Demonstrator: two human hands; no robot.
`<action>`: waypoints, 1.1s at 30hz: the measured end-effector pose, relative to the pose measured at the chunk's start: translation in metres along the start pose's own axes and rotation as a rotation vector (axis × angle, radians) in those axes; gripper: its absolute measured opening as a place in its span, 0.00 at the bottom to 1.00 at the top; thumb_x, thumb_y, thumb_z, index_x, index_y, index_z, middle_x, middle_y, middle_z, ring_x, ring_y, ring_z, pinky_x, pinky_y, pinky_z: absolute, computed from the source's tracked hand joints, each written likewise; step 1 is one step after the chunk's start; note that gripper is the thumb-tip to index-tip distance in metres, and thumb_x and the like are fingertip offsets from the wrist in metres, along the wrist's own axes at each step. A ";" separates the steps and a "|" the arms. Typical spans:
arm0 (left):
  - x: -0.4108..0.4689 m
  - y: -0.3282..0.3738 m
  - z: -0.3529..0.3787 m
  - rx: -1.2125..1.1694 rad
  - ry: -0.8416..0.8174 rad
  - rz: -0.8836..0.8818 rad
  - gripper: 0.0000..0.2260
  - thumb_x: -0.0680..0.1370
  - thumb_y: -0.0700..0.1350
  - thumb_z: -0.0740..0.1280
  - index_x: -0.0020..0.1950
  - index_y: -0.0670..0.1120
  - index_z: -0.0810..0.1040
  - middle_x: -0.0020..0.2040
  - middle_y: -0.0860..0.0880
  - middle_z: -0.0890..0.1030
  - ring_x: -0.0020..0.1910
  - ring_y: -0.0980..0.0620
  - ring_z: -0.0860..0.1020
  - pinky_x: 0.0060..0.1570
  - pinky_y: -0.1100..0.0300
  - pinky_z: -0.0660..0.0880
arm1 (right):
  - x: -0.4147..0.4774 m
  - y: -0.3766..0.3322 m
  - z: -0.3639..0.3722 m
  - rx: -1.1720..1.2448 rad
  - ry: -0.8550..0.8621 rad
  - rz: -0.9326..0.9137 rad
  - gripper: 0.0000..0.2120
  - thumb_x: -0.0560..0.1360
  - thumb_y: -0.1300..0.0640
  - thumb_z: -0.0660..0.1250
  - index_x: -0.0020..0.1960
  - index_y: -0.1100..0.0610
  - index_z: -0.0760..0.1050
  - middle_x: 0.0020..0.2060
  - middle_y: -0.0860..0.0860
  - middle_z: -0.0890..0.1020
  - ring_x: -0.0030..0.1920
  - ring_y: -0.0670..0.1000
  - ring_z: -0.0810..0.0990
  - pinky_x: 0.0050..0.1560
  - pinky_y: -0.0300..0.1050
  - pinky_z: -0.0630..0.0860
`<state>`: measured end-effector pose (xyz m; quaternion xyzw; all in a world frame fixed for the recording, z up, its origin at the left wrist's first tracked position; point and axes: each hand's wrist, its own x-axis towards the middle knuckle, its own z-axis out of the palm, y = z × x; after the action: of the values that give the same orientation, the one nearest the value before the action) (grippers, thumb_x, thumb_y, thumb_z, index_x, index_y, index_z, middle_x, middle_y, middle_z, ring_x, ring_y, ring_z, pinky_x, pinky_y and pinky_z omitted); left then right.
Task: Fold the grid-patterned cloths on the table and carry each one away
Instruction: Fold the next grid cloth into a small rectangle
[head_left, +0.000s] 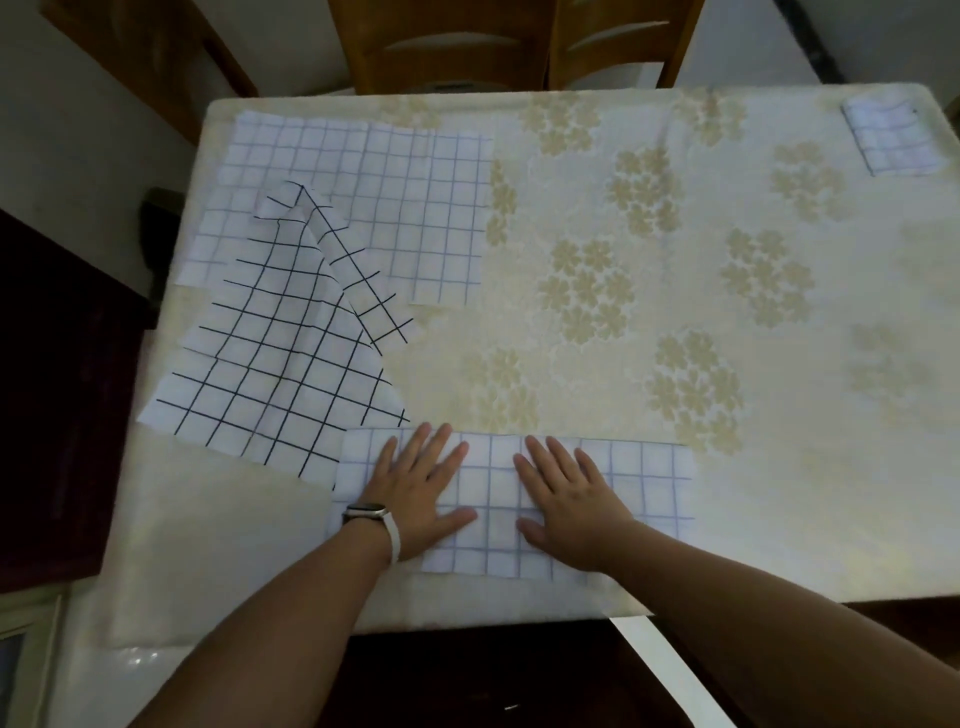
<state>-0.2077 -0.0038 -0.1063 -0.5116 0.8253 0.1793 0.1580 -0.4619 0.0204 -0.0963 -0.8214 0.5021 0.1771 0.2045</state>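
Observation:
A white cloth with a pale blue grid (644, 483) lies folded into a long strip at the table's near edge. My left hand (421, 488) and my right hand (566, 499) both press flat on it, fingers straight and spread, side by side. A black-grid cloth (270, 374) lies crumpled and partly lifted at the left. Behind it a second blue-grid cloth (395, 197) is spread flat at the far left. A small folded blue-grid cloth (891, 136) sits in the far right corner.
The table (675, 291) wears a cream cover with beige flower prints. Two wooden chairs (441, 47) stand behind its far edge. Dark furniture (57, 364) is close on the left, and the floor shows below the near edge.

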 end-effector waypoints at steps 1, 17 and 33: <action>0.000 0.001 -0.001 0.005 -0.018 -0.003 0.37 0.73 0.72 0.43 0.77 0.57 0.37 0.76 0.53 0.32 0.75 0.50 0.33 0.72 0.44 0.38 | 0.000 -0.002 -0.002 -0.003 -0.021 0.006 0.37 0.79 0.36 0.46 0.79 0.54 0.36 0.73 0.53 0.30 0.78 0.57 0.36 0.75 0.57 0.38; -0.098 -0.024 0.010 -0.430 0.248 -0.722 0.21 0.75 0.56 0.62 0.64 0.48 0.71 0.61 0.45 0.73 0.58 0.42 0.72 0.51 0.51 0.71 | 0.080 -0.097 -0.068 -0.120 0.099 -0.358 0.27 0.73 0.55 0.65 0.71 0.60 0.67 0.73 0.62 0.66 0.71 0.63 0.67 0.67 0.57 0.66; -0.096 -0.026 0.013 -0.730 0.110 -0.815 0.09 0.75 0.51 0.63 0.52 0.50 0.76 0.55 0.48 0.76 0.56 0.46 0.76 0.51 0.54 0.71 | 0.152 -0.171 -0.096 -0.618 -0.054 -0.713 0.29 0.71 0.57 0.67 0.70 0.58 0.64 0.72 0.60 0.61 0.70 0.60 0.62 0.66 0.56 0.68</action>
<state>-0.1419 0.0670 -0.0789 -0.8201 0.4516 0.3511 -0.0167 -0.2341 -0.0732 -0.0628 -0.9600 0.1071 0.2583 0.0116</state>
